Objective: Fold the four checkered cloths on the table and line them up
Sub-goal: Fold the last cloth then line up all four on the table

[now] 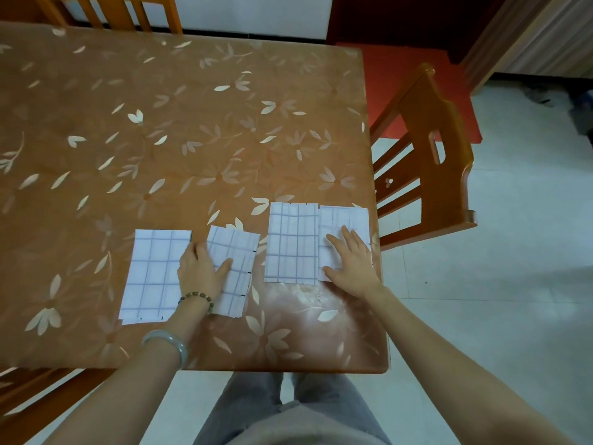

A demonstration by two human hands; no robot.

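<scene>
Four checkered cloths lie folded on the table [192, 123], in the lower middle of the frame. They make a rough row from left to right. The first cloth [154, 274] and the second cloth [239, 248] sit lower in the picture. The third cloth [290, 242] and the fourth cloth [345, 216] sit a bit higher, side by side and touching, close to the table's right edge. The second cloth is tilted a little, so the row is not straight yet.

The left hand [202, 271] rests on the left side of the second cloth, with its thumb spread out over it. The right hand [351, 261] lies flat on the fourth cloth, with its fingers straight and apart. Neither hand grips anything. Both just press down.

The cloths look thin, soft and light. I think they will slide easily on the smooth, shiny table. A fold could pop open if one corner gets pulled. A flat palm on the middle of a cloth and a gentle push seems best, or a pinch of all the layers at a folded edge. The folding looks done, and only the lining up seems left.
</scene>
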